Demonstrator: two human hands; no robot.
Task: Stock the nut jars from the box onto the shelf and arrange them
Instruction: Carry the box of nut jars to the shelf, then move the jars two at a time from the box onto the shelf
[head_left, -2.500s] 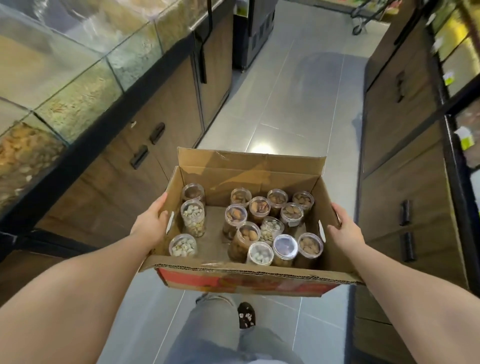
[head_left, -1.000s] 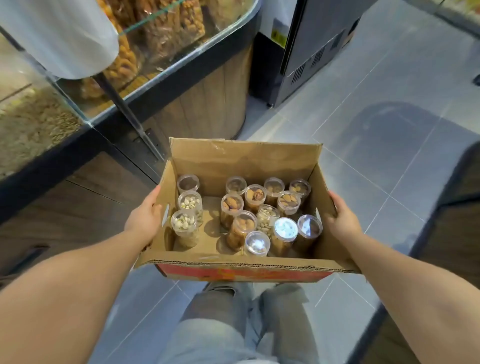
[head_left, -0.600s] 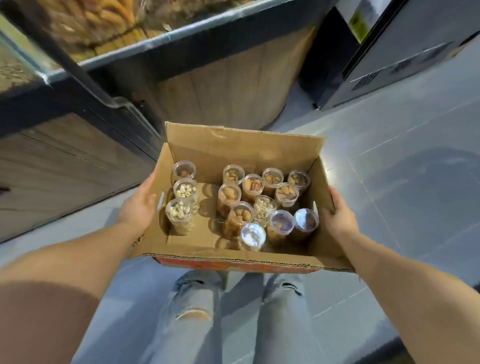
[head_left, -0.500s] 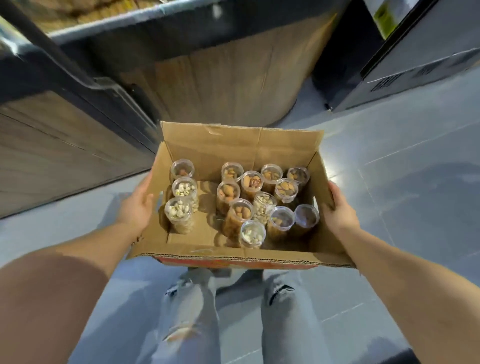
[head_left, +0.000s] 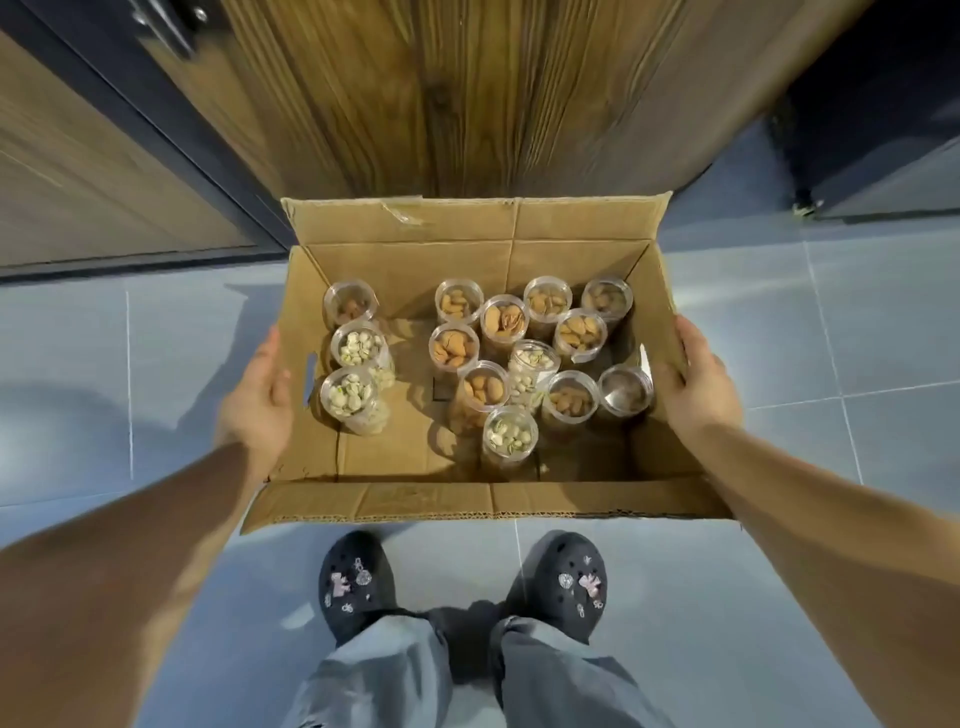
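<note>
An open cardboard box (head_left: 405, 501) hangs in front of me over the tiled floor. My left hand (head_left: 260, 397) grips its left wall and my right hand (head_left: 698, 387) grips its right wall. Several clear nut jars stand upright inside. A pistachio jar (head_left: 349, 397) and two more jars line the left side. An almond jar (head_left: 454, 347) sits in the cluster at centre and right, with another pistachio jar (head_left: 510, 435) at the cluster's near edge. No shelf is in view.
A curved wooden counter base (head_left: 467, 93) rises just beyond the box's far flap. Wood panels with dark trim (head_left: 104, 171) run along the left. A dark unit (head_left: 883, 130) stands at the back right. My two dark clogs (head_left: 356, 582) stand on the grey tiles below the box.
My view has tipped down from the aisle and glass displays to the floor. The box, still held by both hands, has sunk lower in front of the wooden base. My feet now stand together.
</note>
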